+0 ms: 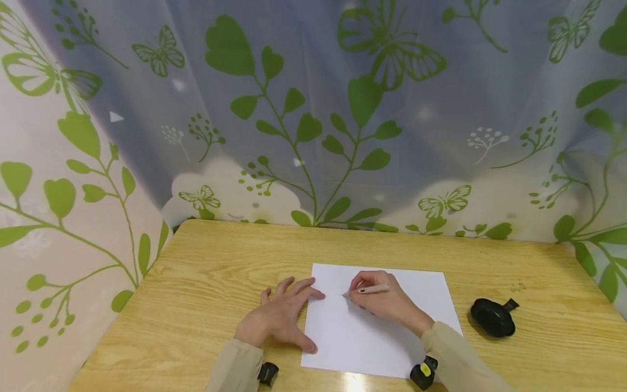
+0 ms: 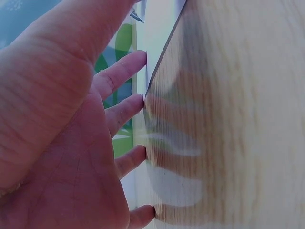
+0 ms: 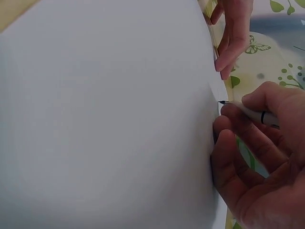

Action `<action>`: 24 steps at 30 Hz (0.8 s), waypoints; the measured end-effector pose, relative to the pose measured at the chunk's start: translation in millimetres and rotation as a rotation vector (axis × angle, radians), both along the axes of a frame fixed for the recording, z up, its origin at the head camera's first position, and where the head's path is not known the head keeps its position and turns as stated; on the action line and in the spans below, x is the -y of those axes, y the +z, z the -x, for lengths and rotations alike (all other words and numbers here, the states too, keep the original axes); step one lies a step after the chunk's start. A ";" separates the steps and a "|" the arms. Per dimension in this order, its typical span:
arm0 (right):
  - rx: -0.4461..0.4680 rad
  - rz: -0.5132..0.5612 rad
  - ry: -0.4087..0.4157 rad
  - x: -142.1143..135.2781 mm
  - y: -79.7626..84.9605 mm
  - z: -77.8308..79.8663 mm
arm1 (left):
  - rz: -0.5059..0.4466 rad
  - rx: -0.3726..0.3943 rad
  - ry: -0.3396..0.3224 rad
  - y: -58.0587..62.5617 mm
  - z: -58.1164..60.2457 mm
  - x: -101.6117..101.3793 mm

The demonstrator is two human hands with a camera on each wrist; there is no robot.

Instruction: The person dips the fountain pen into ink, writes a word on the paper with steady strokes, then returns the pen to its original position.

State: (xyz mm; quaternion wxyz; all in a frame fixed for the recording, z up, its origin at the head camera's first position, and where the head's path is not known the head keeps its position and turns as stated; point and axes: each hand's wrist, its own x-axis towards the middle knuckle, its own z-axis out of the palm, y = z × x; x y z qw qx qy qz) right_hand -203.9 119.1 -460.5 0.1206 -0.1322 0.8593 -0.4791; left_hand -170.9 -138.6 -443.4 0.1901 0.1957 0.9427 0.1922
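A white sheet of paper lies on the wooden table, with a short thin line near its upper left part. My right hand pinches a light-coloured pen between thumb and fingers, its dark tip at the paper beside that line. In the right wrist view the pen points left and its tip meets the sheet. My left hand spreads over the paper's left edge, thumb and index fingertip on the sheet. The left wrist view shows its fingertips pressed down along the paper's edge and the wood.
A small black dish-like object with a short tab sits on the table right of the paper. Behind and to the left hangs a curtain with green leaves and butterflies. Both wrists carry small black devices.
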 end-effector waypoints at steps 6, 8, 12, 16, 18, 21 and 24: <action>0.028 0.018 0.002 -5.3 0.2 -1.1 | 0.000 -0.001 0.000 0.0 -0.9 0.2; 0.021 0.017 0.006 -6.9 0.5 -1.0 | -0.003 -0.002 0.000 0.2 -0.9 0.3; 0.016 0.018 0.004 -10.2 0.5 -1.3 | -0.008 -0.003 -0.002 0.1 -1.2 0.7; 0.014 0.015 -0.004 -13.7 0.4 -2.0 | -0.014 0.000 -0.001 -0.6 -1.4 1.1; 0.013 0.011 -0.006 -15.3 0.4 -2.4 | -0.014 0.000 -0.001 -0.9 -1.5 1.3; 0.017 0.006 -0.011 -17.4 0.9 -3.1 | -0.015 -0.002 -0.002 -1.5 -1.3 1.6; 0.036 0.010 -0.026 -18.8 1.7 -3.1 | -0.016 -0.002 -0.003 -1.5 -0.8 1.9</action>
